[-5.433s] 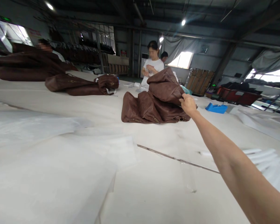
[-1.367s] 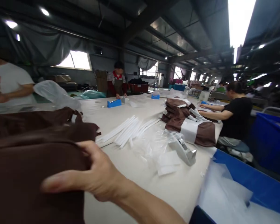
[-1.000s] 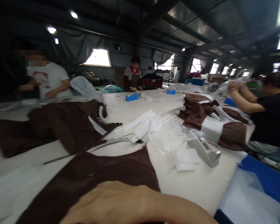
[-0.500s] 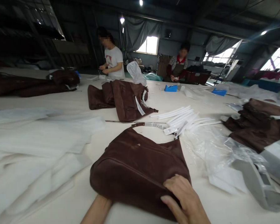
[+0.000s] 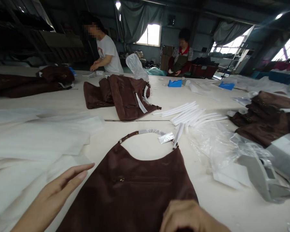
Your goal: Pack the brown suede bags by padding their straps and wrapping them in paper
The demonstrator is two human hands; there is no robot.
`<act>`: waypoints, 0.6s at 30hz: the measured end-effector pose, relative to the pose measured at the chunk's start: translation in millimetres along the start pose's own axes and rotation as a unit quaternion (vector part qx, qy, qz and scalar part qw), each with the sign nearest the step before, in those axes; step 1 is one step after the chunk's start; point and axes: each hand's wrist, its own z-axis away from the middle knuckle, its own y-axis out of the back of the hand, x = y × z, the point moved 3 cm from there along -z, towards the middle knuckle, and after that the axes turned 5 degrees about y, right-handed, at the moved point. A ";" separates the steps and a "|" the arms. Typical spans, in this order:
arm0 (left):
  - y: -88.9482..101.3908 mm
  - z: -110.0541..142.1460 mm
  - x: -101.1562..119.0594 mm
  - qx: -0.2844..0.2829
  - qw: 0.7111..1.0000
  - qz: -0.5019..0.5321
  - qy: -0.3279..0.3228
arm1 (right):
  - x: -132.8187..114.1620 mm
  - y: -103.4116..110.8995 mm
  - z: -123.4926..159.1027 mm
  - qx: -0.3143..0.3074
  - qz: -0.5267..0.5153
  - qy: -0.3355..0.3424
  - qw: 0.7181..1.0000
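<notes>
A dark brown handbag (image 5: 135,180) lies flat on the white table in front of me, its zipped side up. Its curved strap (image 5: 129,136) points away from me, partly wrapped in white material, with a small plastic packet (image 5: 166,138) hanging at it. My left hand (image 5: 59,190) is open beside the bag's left edge, fingers stretched out and pointing at it. Over the lower right of the bag, my right hand (image 5: 186,216) is curled closed on the bag; its fingertips are hidden. The bag's lower end runs out of view.
Another brown bag (image 5: 128,96) lies further back, beside white tubes (image 5: 186,112). White sheets (image 5: 38,135) cover the left side. To the right are clear plastic bags (image 5: 222,145), a grey tape dispenser (image 5: 263,177) and piled brown bags (image 5: 268,119). Two people stand across the table.
The handbag has gone from base-raised to lying flat, nearer me. My left hand has come out from under it to its left side. The right hand has moved lower, still at the bag.
</notes>
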 end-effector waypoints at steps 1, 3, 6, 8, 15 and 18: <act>-10.3 1.7 13.8 -0.016 1.000 0.005 -0.018 | 5.5 21.9 -0.9 0.053 -0.001 -0.038 0.998; -36.0 4.4 40.1 -0.049 0.994 -0.024 -0.090 | 30.7 65.6 -5.4 0.212 -0.002 -0.132 0.968; -76.8 7.1 61.3 -0.094 0.971 -0.099 -0.198 | 85.9 112.2 -18.1 0.387 0.011 -0.232 0.892; -100.0 7.9 60.3 -0.144 0.952 -0.147 -0.226 | 118.5 130.1 -32.0 0.423 0.028 -0.257 0.868; -118.6 1.8 36.1 -0.175 0.950 -0.145 -0.214 | 144.0 134.4 -87.4 0.404 0.110 -0.207 0.884; -118.5 -0.1 34.3 -0.174 0.951 -0.139 -0.216 | 121.7 107.6 -101.2 0.352 0.135 -0.136 0.916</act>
